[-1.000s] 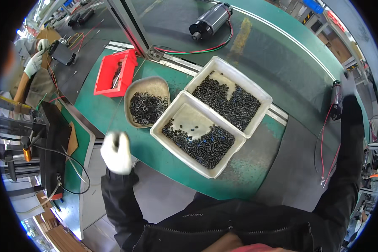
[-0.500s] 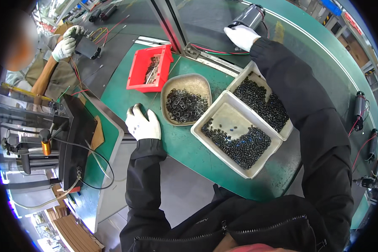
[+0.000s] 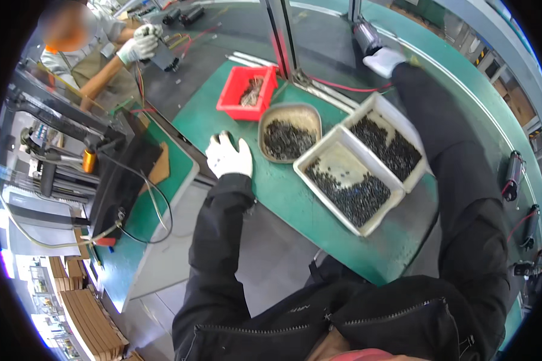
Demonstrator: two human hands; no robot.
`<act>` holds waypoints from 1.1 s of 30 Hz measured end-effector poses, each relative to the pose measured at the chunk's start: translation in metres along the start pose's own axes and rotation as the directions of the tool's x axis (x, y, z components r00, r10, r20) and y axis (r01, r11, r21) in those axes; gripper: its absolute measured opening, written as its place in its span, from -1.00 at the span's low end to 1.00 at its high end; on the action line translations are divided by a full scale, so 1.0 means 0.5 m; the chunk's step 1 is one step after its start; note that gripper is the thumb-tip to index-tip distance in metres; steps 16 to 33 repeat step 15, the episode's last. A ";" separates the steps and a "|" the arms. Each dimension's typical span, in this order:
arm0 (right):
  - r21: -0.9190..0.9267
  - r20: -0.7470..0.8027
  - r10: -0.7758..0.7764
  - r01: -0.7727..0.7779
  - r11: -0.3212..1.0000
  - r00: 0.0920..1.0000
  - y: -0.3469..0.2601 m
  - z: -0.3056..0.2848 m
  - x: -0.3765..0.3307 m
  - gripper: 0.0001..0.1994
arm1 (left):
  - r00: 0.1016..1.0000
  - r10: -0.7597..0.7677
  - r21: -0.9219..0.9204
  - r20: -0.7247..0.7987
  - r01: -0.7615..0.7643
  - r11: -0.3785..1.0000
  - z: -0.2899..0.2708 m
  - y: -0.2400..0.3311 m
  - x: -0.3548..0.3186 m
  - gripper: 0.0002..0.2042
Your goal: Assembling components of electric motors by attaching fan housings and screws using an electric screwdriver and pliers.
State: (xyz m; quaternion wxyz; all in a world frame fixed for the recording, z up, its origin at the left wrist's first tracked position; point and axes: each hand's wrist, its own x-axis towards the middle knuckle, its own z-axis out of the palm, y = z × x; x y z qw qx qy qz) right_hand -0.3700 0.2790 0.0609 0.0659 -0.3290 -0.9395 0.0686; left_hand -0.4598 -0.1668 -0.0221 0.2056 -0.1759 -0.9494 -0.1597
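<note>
Right hand (image 3: 384, 59) farther out, seemingly on dark motor (image 3: 367, 35)

Right hand (image 3: 384, 59) fingers wrapped round the dark cylindrical motor (image 3: 367, 36) beyond the white trays (image 3: 403, 135), grip hidden. Tray parts too small to identify. Red bin (image 3: 247, 96) contents beside the trays unclear. Co-worker's face blurred.

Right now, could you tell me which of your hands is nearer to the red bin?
Left. The left hand rests on the green mat just below the red bin; the right hand reaches far past it, at a dark cylindrical motor.
</note>
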 end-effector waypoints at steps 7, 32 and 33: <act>-0.068 0.140 -0.150 0.161 0.985 0.979 0.204 -0.233 -0.286 -0.63 | 0.999 0.032 -0.062 -0.017 -0.033 0.998 0.013 0.026 0.028 -0.55; -0.151 0.195 0.169 -0.140 0.978 0.966 0.273 -0.336 -0.676 -0.67 | 0.977 0.201 -0.141 0.077 -0.189 0.972 -0.052 0.083 0.027 -0.46; -0.151 0.195 0.169 -0.140 0.978 0.966 0.273 -0.336 -0.676 -0.67 | 0.977 0.201 -0.141 0.077 -0.189 0.972 -0.052 0.083 0.027 -0.46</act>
